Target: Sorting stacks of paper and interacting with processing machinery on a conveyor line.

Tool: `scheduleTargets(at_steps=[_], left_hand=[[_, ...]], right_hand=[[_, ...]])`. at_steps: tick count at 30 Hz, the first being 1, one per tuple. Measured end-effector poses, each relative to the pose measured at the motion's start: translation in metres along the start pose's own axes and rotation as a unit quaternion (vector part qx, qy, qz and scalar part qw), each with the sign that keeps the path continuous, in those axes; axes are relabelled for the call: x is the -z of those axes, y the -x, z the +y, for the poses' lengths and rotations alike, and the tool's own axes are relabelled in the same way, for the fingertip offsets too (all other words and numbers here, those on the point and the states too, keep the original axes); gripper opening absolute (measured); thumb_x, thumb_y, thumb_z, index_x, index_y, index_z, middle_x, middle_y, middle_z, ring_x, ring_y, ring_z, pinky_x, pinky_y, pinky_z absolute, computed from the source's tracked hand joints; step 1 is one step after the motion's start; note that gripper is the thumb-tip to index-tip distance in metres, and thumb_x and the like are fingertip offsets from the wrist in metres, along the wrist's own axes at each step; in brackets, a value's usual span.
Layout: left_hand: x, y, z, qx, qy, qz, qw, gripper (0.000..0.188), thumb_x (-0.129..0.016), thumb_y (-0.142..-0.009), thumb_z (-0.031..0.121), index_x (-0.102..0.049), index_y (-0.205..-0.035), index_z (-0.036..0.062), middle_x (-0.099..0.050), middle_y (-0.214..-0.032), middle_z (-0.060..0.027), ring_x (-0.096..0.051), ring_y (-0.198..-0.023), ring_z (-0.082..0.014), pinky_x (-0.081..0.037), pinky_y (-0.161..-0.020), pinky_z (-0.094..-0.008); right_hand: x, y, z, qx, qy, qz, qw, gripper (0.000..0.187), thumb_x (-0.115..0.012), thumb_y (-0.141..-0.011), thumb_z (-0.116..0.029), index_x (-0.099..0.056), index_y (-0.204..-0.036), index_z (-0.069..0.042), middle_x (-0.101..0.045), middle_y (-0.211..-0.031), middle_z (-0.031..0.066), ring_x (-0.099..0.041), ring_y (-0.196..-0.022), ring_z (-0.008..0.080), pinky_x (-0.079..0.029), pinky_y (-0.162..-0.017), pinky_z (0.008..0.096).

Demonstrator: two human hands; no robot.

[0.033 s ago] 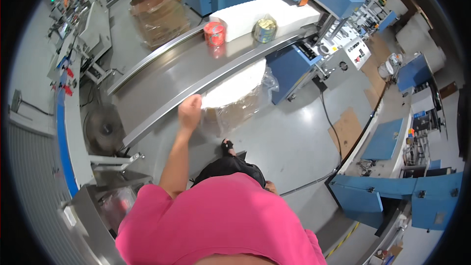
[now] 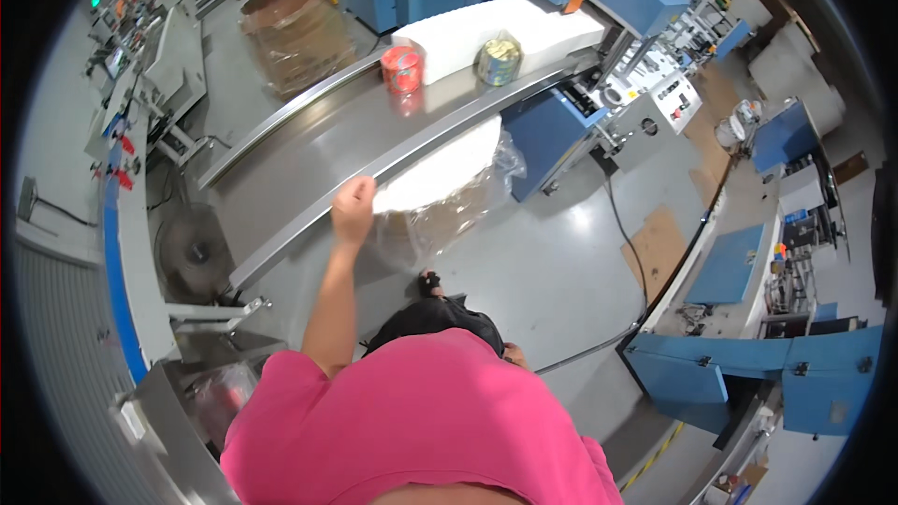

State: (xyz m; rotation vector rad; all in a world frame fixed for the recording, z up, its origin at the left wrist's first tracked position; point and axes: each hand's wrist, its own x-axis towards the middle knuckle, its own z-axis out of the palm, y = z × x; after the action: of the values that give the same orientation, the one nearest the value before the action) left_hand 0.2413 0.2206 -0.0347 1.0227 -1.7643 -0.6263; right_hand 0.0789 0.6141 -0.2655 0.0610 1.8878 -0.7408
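My left hand (image 2: 354,209), its fingers curled closed, is at the near edge of a long steel table (image 2: 290,164); whether it grips the rim or anything else is hidden. My right hand (image 2: 514,353) shows only in part beside my waist, its fingers out of sight. On the table stand a red patterned cylinder (image 2: 402,70) and a green-and-yellow one (image 2: 499,63). Behind them runs a long white stack (image 2: 458,36). Below the near edge, right of my left hand, is a plastic-lined carton (image 2: 426,229) with white material in it.
A blue machine cabinet (image 2: 552,145) adjoins the table's right end. Beyond the table stands a plastic-wrapped carton (image 2: 304,33). A floor fan (image 2: 195,248) is at the left. A black cable (image 2: 629,248) crosses the floor beside flat cardboard (image 2: 653,243).
The view has shifted slightly, so the table and the things on it sit a little farther left. My left hand stays at the table's edge.
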Motion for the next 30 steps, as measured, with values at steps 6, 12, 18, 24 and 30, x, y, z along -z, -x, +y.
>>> scheduleTargets(at_steps=[6, 12, 18, 24, 30], left_hand=[[-0.022, -0.073, -0.047, 0.152, -0.161, -0.007, 0.975, 0.019, -0.055, -0.085, 0.021, -0.062, -0.080, 0.0051, -0.063, -0.078, -0.0164, -0.060, -0.072, -0.0366, -0.047, -0.064, -0.0422], [-0.027, -0.080, -0.041, 0.178, -0.214, -0.138, 0.950, 0.027, -0.050, -0.085, 0.030, -0.064, -0.082, 0.0062, -0.064, -0.078, -0.0159, -0.062, -0.077, -0.0354, -0.048, -0.068, -0.0421], [-0.033, -0.080, -0.023, 0.141, -0.225, -0.140, 0.954, 0.025, -0.049, -0.088, 0.027, -0.061, -0.081, 0.0050, -0.062, -0.078, -0.0183, -0.059, -0.077, -0.0401, -0.046, -0.067, -0.0479], [-0.028, -0.079, -0.024, 0.156, -0.277, -0.147, 0.937, 0.026, -0.049, -0.088, 0.028, -0.063, -0.086, 0.0060, -0.063, -0.082, -0.0200, -0.059, -0.080, -0.0413, -0.046, -0.069, -0.0488], [-0.030, -0.069, -0.037, -0.005, -0.263, -0.048, 0.964, 0.031, -0.048, -0.089, 0.032, -0.062, -0.079, 0.0058, -0.063, -0.077, -0.0147, -0.060, -0.074, -0.0364, -0.045, -0.066, -0.0464]], right_hand=[[0.018, -0.039, -0.084, 0.034, 0.024, 0.006, 0.999, 0.029, -0.056, -0.084, -0.022, -0.059, -0.103, -0.001, -0.062, -0.079, 0.0080, -0.059, -0.064, 0.0149, -0.046, -0.049, 0.0263], [0.022, -0.086, -0.134, 0.051, -0.087, 0.003, 0.995, 0.026, -0.058, -0.083, -0.021, -0.059, -0.101, -0.003, -0.061, -0.078, 0.0048, -0.057, -0.063, 0.0126, -0.045, -0.050, 0.0250], [-0.005, -0.084, -0.167, 0.115, 0.176, 0.021, 0.977, 0.032, -0.058, -0.081, -0.028, -0.065, -0.102, -0.005, -0.067, -0.085, 0.0153, -0.066, -0.075, 0.0222, -0.052, -0.065, 0.0336], [-0.016, -0.063, -0.174, 0.167, 0.195, -0.011, 0.966, 0.037, -0.058, -0.078, -0.033, -0.066, -0.101, -0.006, -0.065, -0.101, 0.0198, -0.061, -0.099, 0.0318, -0.046, -0.087, 0.0356], [0.015, -0.049, -0.120, 0.100, 0.133, 0.003, 0.986, 0.036, -0.058, -0.081, -0.031, -0.063, -0.104, -0.005, -0.067, -0.083, 0.0106, -0.065, -0.071, 0.0172, -0.052, -0.062, 0.0317]])
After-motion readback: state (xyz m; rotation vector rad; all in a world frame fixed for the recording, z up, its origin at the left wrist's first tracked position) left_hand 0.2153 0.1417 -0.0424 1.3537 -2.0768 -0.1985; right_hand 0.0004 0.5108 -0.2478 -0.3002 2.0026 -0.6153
